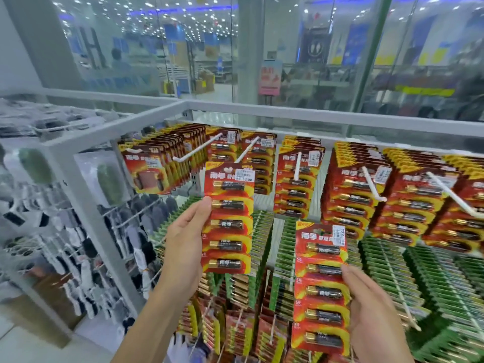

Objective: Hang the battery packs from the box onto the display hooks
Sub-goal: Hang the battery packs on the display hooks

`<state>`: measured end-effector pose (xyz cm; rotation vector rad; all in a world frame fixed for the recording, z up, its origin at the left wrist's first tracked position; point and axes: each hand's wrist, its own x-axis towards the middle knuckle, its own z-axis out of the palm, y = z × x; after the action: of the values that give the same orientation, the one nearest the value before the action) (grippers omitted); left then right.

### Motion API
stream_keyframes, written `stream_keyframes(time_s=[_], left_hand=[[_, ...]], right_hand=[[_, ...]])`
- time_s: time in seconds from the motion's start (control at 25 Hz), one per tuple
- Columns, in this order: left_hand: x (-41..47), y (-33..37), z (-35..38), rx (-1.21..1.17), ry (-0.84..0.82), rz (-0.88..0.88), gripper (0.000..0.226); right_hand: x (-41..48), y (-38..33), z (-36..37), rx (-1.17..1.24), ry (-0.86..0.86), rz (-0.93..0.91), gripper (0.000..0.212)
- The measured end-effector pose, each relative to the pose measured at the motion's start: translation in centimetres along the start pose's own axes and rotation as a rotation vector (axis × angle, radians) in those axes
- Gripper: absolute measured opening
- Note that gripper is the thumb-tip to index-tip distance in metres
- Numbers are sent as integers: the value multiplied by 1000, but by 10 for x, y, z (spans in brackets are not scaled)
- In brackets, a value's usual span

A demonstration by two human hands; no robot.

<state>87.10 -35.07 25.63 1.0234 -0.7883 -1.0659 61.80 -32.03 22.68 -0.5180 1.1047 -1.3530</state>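
Observation:
My left hand grips a red battery strip pack by its left edge and holds it upright, its top just below the tip of a white display hook. Lower right, my right hand holds a second red battery strip pack from its right side. Another white display hook juts out to the left with a few packs behind it. The box is not in view.
Red battery packs fill the top-row hooks to the right. Green packs hang in the row below. A white metal rack frame borders the display; socks hang on the left side. Glass panels stand behind.

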Motion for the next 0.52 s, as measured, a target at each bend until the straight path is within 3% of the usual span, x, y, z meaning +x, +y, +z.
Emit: stream_keyframes(time_s=[0.24,0.52], left_hand=[[41,-2,14,27,-25,-102,32],[148,-26,56,135,45,-37,22]], right_hand=[[-6,-9,17,-21,-18,3,29],[-21,-29,23,-108,-3,-148,26]])
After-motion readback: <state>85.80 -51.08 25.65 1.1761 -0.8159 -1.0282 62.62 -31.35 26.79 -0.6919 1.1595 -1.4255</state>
